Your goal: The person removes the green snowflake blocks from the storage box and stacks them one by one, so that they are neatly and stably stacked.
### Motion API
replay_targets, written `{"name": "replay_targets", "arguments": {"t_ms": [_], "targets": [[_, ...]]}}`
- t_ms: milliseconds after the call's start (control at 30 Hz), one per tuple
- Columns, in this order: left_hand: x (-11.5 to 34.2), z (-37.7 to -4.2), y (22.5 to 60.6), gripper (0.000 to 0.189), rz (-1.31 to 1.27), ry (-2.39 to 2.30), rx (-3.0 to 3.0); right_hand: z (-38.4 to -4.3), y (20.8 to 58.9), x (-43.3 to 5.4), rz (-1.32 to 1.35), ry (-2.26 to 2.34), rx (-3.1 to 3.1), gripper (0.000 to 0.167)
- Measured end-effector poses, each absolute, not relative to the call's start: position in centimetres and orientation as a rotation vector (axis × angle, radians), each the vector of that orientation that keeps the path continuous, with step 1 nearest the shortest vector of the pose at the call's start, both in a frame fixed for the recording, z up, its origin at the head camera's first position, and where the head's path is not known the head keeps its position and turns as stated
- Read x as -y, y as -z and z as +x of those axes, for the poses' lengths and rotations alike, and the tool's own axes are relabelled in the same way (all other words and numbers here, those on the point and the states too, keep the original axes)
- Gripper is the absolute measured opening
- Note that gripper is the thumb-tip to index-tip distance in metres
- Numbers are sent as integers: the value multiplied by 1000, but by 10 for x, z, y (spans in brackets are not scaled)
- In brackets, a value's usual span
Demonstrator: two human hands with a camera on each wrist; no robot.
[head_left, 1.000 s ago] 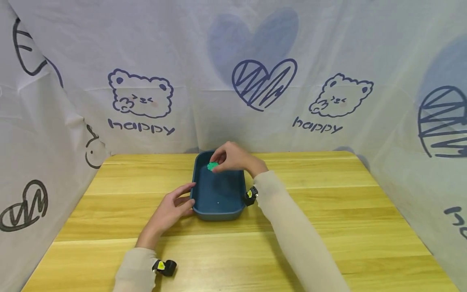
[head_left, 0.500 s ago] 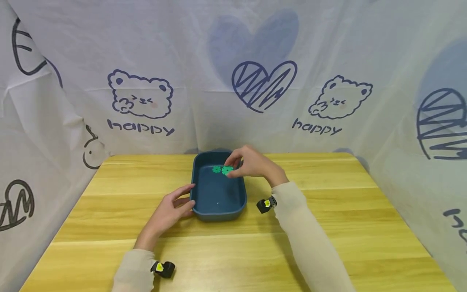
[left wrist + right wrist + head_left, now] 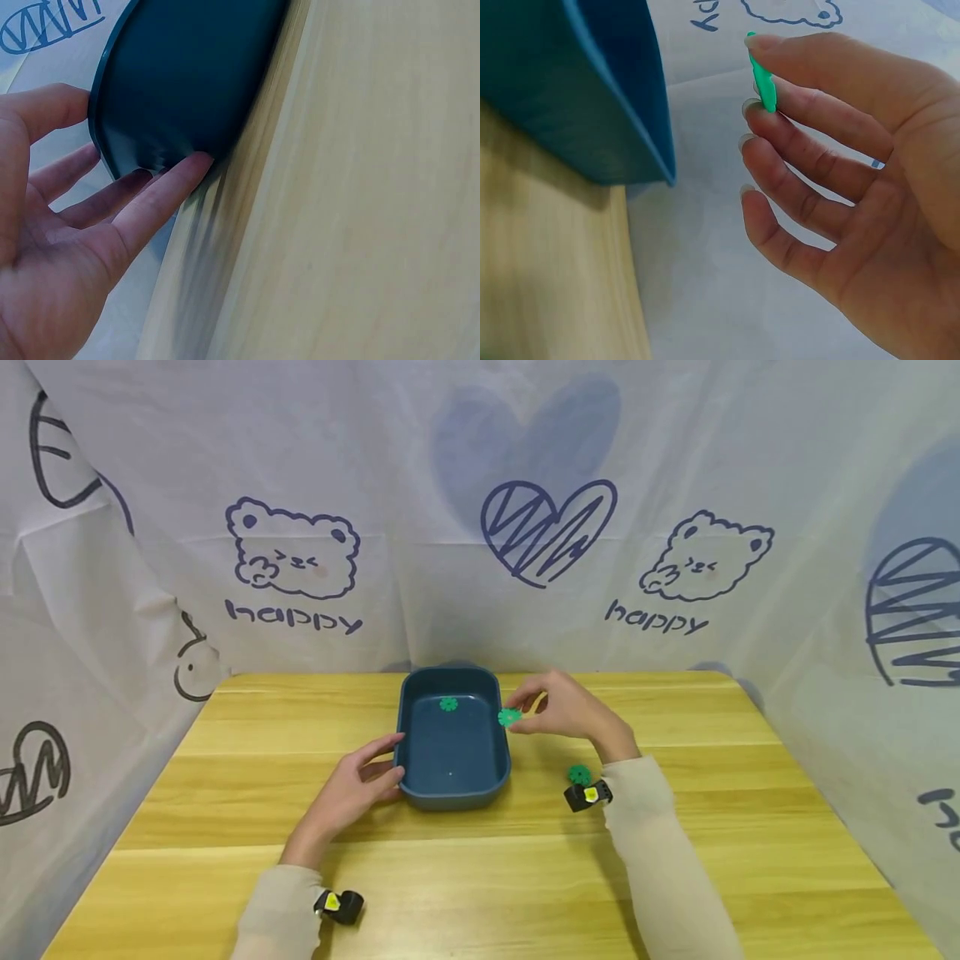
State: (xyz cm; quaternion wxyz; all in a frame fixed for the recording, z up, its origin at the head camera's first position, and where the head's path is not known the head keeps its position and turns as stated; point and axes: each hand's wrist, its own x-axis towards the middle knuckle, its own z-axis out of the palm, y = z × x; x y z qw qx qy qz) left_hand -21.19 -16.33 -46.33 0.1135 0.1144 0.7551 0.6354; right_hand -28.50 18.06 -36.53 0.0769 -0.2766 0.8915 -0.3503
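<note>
In the head view a dark blue rectangular bin (image 3: 453, 747) stands on the table. My left hand (image 3: 360, 781) rests against its left side, the extended fingers (image 3: 161, 196) touching the outer wall in the left wrist view. With thumb and fingertips, my right hand (image 3: 562, 710) pinches a green interlocking disc (image 3: 509, 717) with a notched, flower-like edge. That disc is held by the bin's right rim and appears edge-on in the right wrist view. A second green disc (image 3: 448, 704) is inside the bin at the far end. A third green disc (image 3: 579, 775) lies on the table near the right wrist.
The light wooden table (image 3: 720, 810) reaches back to a white cloth (image 3: 420, 577) printed with bears and hearts. More cloth hangs along both sides. Black wrist cameras (image 3: 587, 795) are strapped over both sleeves.
My right hand has drawn a green disc rightward from inside the bin to its right rim. The disc on the table has come into sight. My left hand has stayed at the bin.
</note>
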Motion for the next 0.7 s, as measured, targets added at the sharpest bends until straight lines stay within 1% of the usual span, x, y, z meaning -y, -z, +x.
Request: {"name": "replay_targets", "arguments": {"t_ms": [367,700], "targets": [[163,-211,461,60,334,-1850,-2226,-271,379,-206,-839,994,-2718,20],[163,-213,461,59,326,-1855,-2220,-259,391,-225,-812,1012,-2730,19]]}}
